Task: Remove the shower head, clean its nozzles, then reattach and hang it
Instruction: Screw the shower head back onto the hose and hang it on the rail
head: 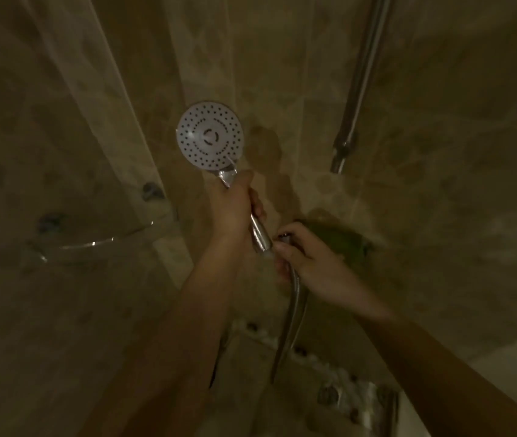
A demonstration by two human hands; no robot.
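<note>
At centre frame, the shower head (210, 136) is off its holder and held up before the tiled wall (440, 152), nozzle face turned toward the camera. Left hand (233, 206) grips the chrome handle just below the face, fingers curled round it. Right hand (306, 257) pinches the hose connector at the handle's lower end; its fingertips are closed on the fitting where handle and hose (293, 316) meet.

Progress, as judged: the head is down from the wall but the joint with the hose appears intact or nearly so. Whether the right hand is unscrewing or tightening cannot be told, so the stage is either the start of removal or the reattachment. No cleaning tool or cloth is visible. Hanging remains to be done.

Materials and shapes: the face is a round, flat, pale disc with concentric rings of small dark nozzle holes and a circular centre piece. Handle is polished chrome, tapering and slightly curved. Hose is a smooth metallic tube dropping toward lower centre. A straight steel rail (361, 86) runs down the upper right. At middle left, a clear curved glass shelf (99, 242) sits on metal brackets. Wall tiles are beige, mottled and glossy; lighting is dim.
</note>
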